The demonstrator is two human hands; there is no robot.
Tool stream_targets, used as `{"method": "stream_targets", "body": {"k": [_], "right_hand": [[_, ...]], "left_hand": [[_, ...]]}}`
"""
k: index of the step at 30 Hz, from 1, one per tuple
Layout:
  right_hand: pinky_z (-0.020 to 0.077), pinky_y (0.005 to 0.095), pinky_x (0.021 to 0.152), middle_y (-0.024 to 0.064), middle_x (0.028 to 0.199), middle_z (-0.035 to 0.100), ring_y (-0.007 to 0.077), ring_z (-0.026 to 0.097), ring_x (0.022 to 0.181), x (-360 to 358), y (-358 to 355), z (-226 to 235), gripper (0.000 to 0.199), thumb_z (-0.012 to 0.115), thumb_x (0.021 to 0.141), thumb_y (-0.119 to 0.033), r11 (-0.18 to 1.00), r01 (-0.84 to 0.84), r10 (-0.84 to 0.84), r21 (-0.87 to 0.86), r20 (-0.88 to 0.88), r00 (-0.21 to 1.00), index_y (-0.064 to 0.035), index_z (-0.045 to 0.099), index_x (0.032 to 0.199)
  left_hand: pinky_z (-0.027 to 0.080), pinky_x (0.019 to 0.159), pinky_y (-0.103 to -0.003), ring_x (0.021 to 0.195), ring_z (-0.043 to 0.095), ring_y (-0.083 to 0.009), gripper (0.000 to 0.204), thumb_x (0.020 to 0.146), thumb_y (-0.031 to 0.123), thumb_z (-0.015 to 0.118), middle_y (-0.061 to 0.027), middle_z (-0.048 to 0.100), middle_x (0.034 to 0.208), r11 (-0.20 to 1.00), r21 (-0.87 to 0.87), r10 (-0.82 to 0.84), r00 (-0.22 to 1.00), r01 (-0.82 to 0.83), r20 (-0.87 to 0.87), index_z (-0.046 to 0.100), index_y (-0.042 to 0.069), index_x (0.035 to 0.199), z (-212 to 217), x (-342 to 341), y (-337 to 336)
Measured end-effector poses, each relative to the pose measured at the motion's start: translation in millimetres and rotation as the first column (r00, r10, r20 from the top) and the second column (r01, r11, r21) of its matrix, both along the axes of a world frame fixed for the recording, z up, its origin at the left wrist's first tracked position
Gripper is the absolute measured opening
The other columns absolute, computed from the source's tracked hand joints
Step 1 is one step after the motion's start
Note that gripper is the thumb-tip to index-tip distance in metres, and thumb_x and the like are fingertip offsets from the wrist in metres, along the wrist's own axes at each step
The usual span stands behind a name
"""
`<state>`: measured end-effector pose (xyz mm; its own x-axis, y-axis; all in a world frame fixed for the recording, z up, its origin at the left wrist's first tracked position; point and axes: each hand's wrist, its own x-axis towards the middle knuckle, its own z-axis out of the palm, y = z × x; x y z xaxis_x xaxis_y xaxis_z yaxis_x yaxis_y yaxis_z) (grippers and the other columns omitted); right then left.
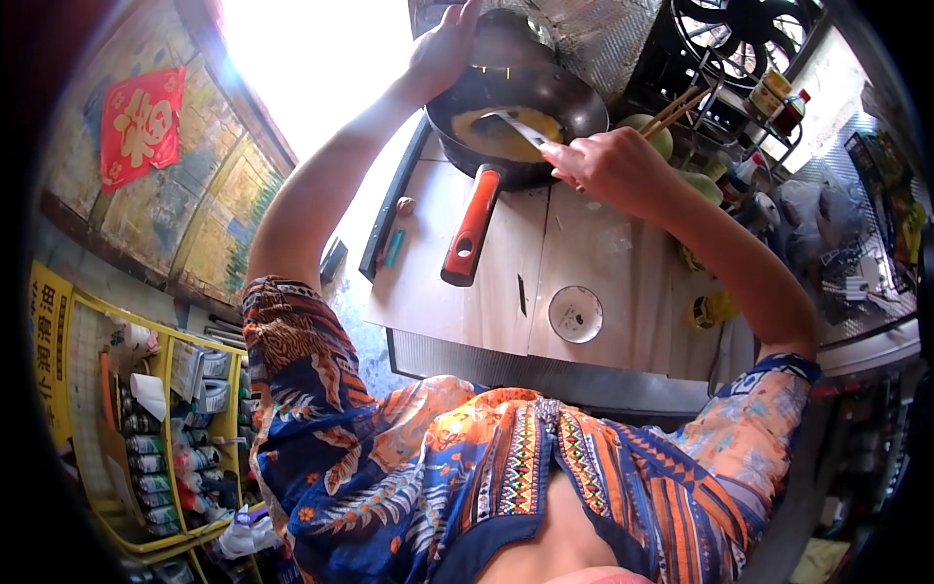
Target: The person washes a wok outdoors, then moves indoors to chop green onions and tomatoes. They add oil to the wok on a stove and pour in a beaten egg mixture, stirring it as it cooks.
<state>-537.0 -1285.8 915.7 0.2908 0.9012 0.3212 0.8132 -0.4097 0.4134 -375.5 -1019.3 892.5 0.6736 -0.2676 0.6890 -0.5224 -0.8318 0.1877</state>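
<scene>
A dark wok (574,102) with an orange handle (474,224) stands at the far side of the table, its handle toward me. Yellow liquid, like beaten egg (496,144), lies in it. My right hand (608,165) is closed around a flat silver metal utensil (525,129), whose far end reaches into the wok over the yellow layer. Raised at the wok's far left is my left hand (446,56); the upper edge cuts off its fingertips. Beside it is a dark rounded vessel (516,37), and short yellow streaks show below. Whether the left fingers grip it is unclear.
Wooden chopsticks (676,112) lie by a green bowl (658,139). A small white dish (575,313), a dark strip (522,295) and a turquoise lighter (393,248) are on the pale table (477,316). Bottles (790,112) and a black gas stove (744,34) are at right.
</scene>
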Motion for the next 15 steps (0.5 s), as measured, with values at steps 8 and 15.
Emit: {"method": "stream_targets", "body": {"k": [8, 15], "right_hand": [[0.0449, 0.032, 0.047, 0.0032, 0.061, 0.054, 0.0175, 0.057, 0.054, -51.6, -31.7, 22.8, 0.023, 0.068, 0.078, -0.015, 1.0, -0.006, 0.007, 0.024, -0.072, 0.997, -0.0058, 0.061, 0.098], [0.0477, 0.0308, 0.05, 0.0045, 0.061, 0.057, 0.0186, 0.062, 0.056, -18.9, -0.5, 5.5, 0.027, 0.064, 0.082, -0.022, 0.998, 0.02, -0.015, 0.063, -0.08, 0.997, -0.0037, 0.06, 0.101]], "left_hand": [[0.05, 0.074, -0.046, 0.092, 0.06, -0.0408, 0.044, 0.089, 0.019, 0.044, -0.0182, 0.047, 0.12, 0.999, -0.014, 0.038, 0.999, -0.037, 0.019, 0.03, 0.011, 0.13, -0.6, -16.5, 3.0], [0.05, 0.076, -0.047, 0.093, 0.06, -0.0403, 0.046, 0.089, 0.019, 0.044, -0.0201, 0.047, 0.12, 0.998, 0.015, 0.068, 0.996, -0.067, -0.066, 0.029, 0.01, 0.132, 6.2, -17.7, -7.8]]}}
